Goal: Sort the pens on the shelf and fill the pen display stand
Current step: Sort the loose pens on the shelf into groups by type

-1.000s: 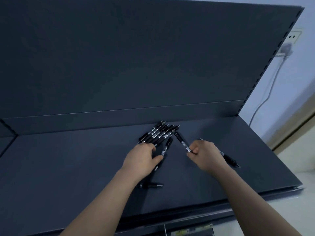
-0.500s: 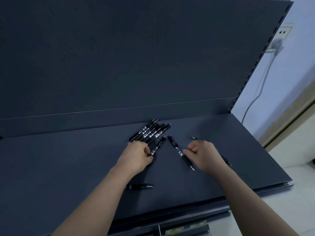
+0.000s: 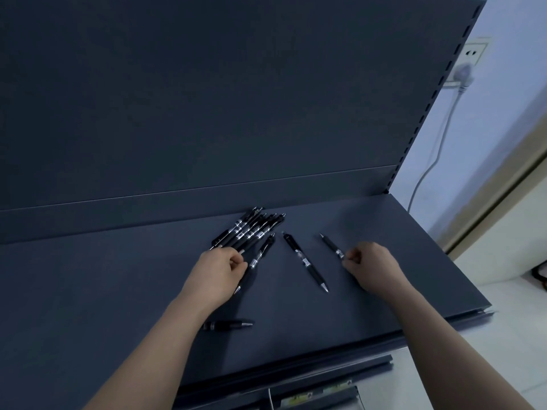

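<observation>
A dark grey metal shelf (image 3: 118, 291) carried all the pens. A cluster of black click pens with silver labels (image 3: 250, 229) lay side by side at the far centre, close to the back panel. The left hand (image 3: 220, 270) rested at the cluster's near ends with its fingers curled; whether they gripped anything could not be told. A slanted black pen (image 3: 260, 255) lay just right of that hand. The right hand (image 3: 371, 263) pinched the rightmost black pen (image 3: 331, 245) between curled fingers and thumb. A loose black pen (image 3: 305, 261) lay between the hands, and a nearest black pen (image 3: 228, 324) lay beside the left forearm.
</observation>
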Available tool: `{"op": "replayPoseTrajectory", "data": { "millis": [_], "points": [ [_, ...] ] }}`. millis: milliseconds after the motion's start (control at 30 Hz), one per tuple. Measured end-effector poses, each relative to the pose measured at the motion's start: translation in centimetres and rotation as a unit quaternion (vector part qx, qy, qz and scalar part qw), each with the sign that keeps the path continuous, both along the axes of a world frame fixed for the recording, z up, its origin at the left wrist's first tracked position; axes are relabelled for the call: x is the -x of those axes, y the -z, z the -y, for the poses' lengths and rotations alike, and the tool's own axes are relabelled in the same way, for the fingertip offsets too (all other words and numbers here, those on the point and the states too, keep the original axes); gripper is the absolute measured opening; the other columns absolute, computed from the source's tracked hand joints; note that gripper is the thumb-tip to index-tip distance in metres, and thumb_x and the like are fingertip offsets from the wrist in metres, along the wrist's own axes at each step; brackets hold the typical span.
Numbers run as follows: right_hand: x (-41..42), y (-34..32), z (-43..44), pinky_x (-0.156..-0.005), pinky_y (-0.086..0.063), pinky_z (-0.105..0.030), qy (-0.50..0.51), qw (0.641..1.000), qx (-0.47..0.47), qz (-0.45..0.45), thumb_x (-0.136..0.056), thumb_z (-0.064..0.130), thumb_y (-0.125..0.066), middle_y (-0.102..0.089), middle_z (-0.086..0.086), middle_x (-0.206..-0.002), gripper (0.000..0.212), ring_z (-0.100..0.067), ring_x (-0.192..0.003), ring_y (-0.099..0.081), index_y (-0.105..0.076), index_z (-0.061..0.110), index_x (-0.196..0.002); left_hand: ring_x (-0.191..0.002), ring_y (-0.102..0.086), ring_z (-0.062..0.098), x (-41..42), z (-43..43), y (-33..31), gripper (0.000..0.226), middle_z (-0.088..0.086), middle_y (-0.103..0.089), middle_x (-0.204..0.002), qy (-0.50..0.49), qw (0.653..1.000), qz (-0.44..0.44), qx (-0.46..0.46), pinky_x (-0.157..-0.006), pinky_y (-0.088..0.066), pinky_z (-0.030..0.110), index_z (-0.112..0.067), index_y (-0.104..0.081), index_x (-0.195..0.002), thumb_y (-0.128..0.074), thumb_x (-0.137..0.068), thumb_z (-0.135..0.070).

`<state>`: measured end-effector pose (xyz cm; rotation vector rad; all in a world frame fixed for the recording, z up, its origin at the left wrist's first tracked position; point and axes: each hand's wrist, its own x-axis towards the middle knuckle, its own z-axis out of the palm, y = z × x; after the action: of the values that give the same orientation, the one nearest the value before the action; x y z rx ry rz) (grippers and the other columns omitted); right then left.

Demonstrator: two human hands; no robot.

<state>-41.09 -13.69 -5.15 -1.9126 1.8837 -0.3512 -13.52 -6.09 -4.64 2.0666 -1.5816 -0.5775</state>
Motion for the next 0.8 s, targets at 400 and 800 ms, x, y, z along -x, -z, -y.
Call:
{"op": "replayPoseTrajectory", "data": {
  "millis": [400, 800],
  "points": [
    [-3.0, -0.4, 0.1, -0.064, -0.049, -0.033, -0.061, 0.998, -0.004, 0.025, -0.088, 0.023, -0.060, -0.062, -0.003, -0.067, 0.021, -0.026, -0.073, -0.061, -0.060, 0.015, -0.069, -0.069, -0.059, -0.001, -0.2, -0.6, -0.3, 0.017, -0.012, -0.063, -0.078, -0.004, 0.998, -0.047, -0.035, -0.056, -0.040, 0.011, -0.023, -0.068, -0.088, -0.077, -0.077, -0.031],
    [-3.1, -0.6, -1.0, -0.065, -0.051, -0.029, -0.062, 0.995, 0.022, 0.081, -0.083, 0.018, -0.060, -0.065, 0.005, -0.065, 0.013, -0.018, -0.067, -0.062, -0.068, 0.013, -0.073, -0.054, -0.060, 0.005, -0.3, -0.7, -0.7, 0.007, -0.006, -0.066, -0.075, -0.027, 0.992, -0.100, -0.072, -0.056, -0.047, 0.016, -0.021, -0.066, -0.083, -0.071, -0.079, -0.018]
  ]
}}
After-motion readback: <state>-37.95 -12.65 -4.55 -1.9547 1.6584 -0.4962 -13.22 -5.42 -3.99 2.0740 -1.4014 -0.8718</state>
